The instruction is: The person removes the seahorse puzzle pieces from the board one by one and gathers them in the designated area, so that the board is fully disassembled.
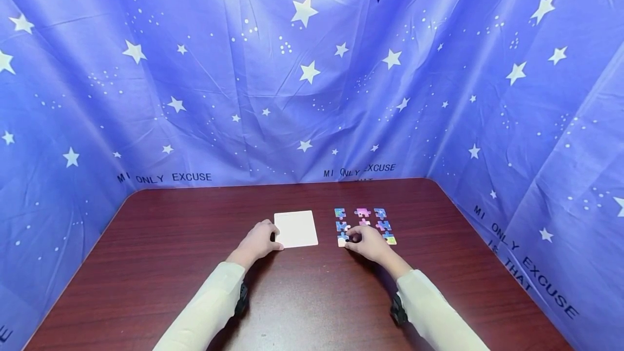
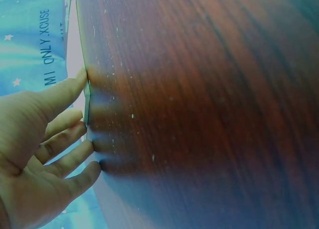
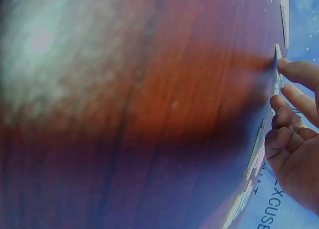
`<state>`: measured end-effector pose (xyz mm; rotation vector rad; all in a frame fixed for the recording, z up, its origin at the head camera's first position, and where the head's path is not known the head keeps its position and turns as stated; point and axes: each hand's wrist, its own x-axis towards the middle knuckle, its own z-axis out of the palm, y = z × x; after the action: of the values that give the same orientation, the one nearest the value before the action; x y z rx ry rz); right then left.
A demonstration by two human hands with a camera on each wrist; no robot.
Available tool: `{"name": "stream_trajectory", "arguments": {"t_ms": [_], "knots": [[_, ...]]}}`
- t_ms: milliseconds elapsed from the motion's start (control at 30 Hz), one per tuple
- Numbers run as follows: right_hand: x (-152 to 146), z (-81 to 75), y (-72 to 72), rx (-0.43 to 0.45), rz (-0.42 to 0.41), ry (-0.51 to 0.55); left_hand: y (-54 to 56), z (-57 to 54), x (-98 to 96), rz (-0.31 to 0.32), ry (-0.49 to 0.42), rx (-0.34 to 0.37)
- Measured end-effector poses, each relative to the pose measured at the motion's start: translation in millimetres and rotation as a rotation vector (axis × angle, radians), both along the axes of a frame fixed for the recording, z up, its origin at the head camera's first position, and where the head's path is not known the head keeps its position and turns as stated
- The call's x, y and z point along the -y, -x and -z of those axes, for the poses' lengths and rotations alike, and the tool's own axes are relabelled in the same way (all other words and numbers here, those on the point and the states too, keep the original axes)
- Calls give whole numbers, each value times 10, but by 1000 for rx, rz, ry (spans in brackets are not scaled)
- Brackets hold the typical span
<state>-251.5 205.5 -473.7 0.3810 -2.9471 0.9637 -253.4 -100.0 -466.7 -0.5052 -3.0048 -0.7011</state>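
A white square board (image 1: 296, 228) lies flat on the table, left of a set of loose jigsaw puzzle pieces. At its left edge rests my left hand (image 1: 258, 241), thumb by the near corner and fingers spread along the side. In the left wrist view, the fingertips of the left hand (image 2: 42, 139) meet the board's thin edge (image 2: 76, 44). My right hand (image 1: 369, 242) pinches the near-left puzzle piece (image 1: 342, 239), thumb on its near side. The palm and fingers partly cover the pieces behind. The right wrist view shows the right hand (image 3: 296, 134) low at the pieces.
Other puzzle pieces stand in spaced rows: a blue one (image 1: 339, 213) at the back left, a pink one (image 1: 362, 213) beside it, another (image 1: 380, 213) at the back right. The dark red table (image 1: 161, 264) ends against a blue star-patterned curtain (image 1: 273, 96).
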Motion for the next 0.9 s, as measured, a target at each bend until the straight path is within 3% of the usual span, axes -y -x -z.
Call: {"name": "stream_trajectory", "arguments": {"t_ms": [467, 900], "knots": [[-52, 0, -21, 46, -18, 8, 10, 19, -4, -5, -2, 14], [-42, -10, -13, 35, -32, -10, 7, 11, -7, -11, 2, 9]]}}
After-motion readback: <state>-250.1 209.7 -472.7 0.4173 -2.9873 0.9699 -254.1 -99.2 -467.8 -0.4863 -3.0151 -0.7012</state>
